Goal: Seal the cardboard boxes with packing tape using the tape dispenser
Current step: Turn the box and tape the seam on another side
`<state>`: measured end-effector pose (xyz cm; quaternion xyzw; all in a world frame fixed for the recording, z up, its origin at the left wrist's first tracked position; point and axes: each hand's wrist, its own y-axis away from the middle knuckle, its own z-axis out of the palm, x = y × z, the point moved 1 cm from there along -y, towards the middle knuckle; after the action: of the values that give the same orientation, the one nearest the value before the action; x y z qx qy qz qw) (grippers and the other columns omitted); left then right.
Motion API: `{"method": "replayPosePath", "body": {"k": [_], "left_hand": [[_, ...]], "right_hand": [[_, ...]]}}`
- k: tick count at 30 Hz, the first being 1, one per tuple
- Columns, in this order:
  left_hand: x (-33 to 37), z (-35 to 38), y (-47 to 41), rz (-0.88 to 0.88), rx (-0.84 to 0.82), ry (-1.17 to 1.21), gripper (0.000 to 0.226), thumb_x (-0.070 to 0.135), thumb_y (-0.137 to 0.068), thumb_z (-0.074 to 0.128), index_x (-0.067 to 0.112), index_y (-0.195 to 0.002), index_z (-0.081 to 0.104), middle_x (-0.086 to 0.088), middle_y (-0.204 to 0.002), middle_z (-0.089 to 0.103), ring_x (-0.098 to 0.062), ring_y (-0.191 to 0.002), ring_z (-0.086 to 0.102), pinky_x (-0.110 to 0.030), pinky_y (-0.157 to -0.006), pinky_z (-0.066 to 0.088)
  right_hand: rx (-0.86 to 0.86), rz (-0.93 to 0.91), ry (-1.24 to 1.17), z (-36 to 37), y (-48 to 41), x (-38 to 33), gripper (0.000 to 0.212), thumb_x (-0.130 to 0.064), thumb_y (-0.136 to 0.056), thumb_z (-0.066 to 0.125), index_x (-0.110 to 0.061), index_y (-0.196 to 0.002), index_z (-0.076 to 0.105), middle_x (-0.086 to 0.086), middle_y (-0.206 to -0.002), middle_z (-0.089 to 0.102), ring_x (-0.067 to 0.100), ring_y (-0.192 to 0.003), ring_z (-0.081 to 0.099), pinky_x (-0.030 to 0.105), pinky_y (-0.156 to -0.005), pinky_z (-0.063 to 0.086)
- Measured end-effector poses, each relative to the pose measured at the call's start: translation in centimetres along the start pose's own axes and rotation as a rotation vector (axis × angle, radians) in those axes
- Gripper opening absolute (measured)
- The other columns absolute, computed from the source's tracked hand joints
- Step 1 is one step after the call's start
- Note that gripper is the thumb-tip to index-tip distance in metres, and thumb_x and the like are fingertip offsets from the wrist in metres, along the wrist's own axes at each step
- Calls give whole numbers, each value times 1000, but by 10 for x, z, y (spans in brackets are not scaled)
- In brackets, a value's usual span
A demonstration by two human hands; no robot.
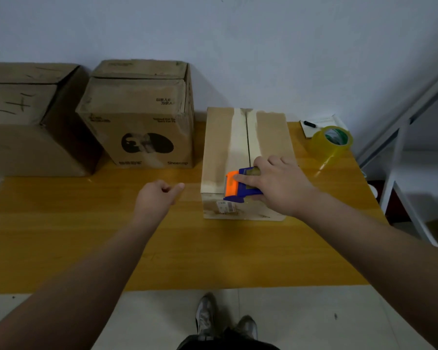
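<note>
A closed cardboard box [273, 137] lies on the yellow wooden table [162, 248], its long centre seam running away from me between pale strips. My right hand [278, 188] grips a blue and orange tape dispenser [235, 184] at the box's near top edge, over the seam. To the left of the box, my left hand [157, 198] hovers above the table with its fingers loosely curled, holding nothing and not touching the box.
Two larger cardboard boxes stand at the back: one with a dark round print [142, 122] and one at the far left [28, 122]. A spare roll of clear tape [333, 140] and a notepad with a pen [314, 125] lie at the right. A white metal frame [400, 173] borders the table's right side.
</note>
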<state>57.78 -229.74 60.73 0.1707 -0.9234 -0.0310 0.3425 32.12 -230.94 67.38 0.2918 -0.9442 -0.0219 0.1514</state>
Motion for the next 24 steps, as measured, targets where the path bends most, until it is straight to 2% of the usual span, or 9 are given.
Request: {"method": "replayPosePath", "body": {"k": [9,14,16,20,24], "left_hand": [[-12,18,-12,-7,-28,-8,38,48,-90,55,12,-77,59,-3,-71,60,-17,-62,56,-27,-53,42],[-13,37,-17,-34,-134,0,37,44,-91,56,9,-82,58,-2,-71,57,-17,-65,54,-28,-55,42],[-12,47,-19,-90,-212,79,35,43,-92,56,8,-89,59,-1,-73,56,-19,-69,54,-31,-61,45],[-14,57,-15,-198,-341,339,38,40,-92,56,4,-101,60,-3,-78,57,-16,-65,46,-27,-57,37],[-13,58,-13,-248,-452,370,38,45,-94,50,9,-102,58,-2,-84,56,-16,-69,45,-28,-59,35]], "right_hand": [[-69,23,12,-2,-10,-7,58,-40,-98,46,-40,-148,17,10,-138,37,30,-119,43,42,-98,34],[-86,72,-33,5,-11,-8,59,-37,-96,50,-42,-147,20,9,-136,38,31,-118,42,43,-97,34],[-76,83,-39,7,-9,-9,59,-38,-96,49,-42,-147,21,9,-136,38,31,-118,42,43,-97,33],[-59,88,-52,7,-7,-11,59,-38,-95,50,-41,-147,22,10,-137,39,31,-118,42,43,-97,33],[-60,88,-63,7,-7,-10,60,-38,-95,52,-41,-147,23,10,-137,39,32,-119,43,44,-97,34]]}}
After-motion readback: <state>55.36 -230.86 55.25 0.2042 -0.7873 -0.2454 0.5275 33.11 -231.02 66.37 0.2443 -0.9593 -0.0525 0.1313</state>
